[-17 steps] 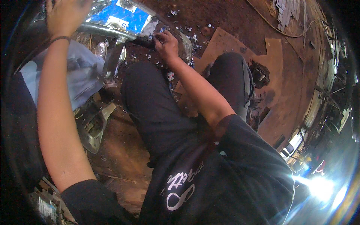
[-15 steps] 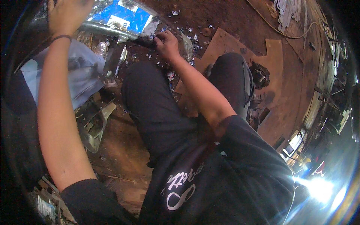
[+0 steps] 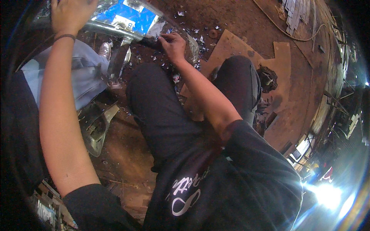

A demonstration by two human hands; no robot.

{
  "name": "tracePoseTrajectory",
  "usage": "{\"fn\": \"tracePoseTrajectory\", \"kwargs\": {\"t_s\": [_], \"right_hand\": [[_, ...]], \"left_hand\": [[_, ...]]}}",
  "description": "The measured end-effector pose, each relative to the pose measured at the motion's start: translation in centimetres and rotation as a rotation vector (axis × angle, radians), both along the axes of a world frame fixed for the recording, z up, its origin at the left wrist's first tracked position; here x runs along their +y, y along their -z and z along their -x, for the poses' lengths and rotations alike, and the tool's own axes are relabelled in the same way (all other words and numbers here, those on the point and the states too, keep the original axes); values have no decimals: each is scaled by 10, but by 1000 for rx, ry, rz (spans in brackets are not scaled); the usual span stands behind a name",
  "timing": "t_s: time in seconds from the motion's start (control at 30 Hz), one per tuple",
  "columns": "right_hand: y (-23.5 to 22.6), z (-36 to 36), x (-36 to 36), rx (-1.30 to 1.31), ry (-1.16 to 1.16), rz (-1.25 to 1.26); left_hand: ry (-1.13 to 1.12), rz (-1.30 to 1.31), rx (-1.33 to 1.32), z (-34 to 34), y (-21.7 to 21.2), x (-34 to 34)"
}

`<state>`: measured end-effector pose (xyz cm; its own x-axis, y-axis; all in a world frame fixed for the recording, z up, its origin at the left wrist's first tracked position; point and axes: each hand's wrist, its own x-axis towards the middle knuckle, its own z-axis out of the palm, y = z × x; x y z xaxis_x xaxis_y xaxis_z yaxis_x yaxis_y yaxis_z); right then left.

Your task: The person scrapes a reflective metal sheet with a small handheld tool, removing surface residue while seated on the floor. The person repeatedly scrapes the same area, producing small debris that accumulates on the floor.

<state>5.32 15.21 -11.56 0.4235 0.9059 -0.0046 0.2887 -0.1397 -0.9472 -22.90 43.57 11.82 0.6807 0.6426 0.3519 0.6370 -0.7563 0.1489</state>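
Note:
A silvery-grey bar with a dark end slants across the top left. Behind it lies a blue sheet with white patches under something clear and shiny. My left hand reaches over the bar's left part, back upward, fingers apart; the upper frame edge cuts off their tips. At the bar's dark end is my right hand, its fingers bent and drawn together; whatever they pinch is too small or hidden. Below the bar hangs a narrow metal bracket.
Pale grey-blue cloth, seemingly another person's trouser leg, ends near a shoe at left. Torn scraps litter the brown floor. Flat brown boards, a dark clump, a rope and stacked strips lie right.
My right hand's fingers have straightened a little at the bar's dark end. My left hand has shifted slightly to the right. The bar looks almost unmoved.

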Motion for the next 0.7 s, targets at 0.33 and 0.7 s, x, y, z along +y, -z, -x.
{"fn": "tracePoseTrajectory", "kwargs": {"t_s": [0.33,0.7], "right_hand": [[17,7,-1,-57,-60,-80],[-4,8,-10,-161,54,-63]], "left_hand": [[1,-30,-9,-5,4,-1],[8,-7,-10,2,6,4]]}}
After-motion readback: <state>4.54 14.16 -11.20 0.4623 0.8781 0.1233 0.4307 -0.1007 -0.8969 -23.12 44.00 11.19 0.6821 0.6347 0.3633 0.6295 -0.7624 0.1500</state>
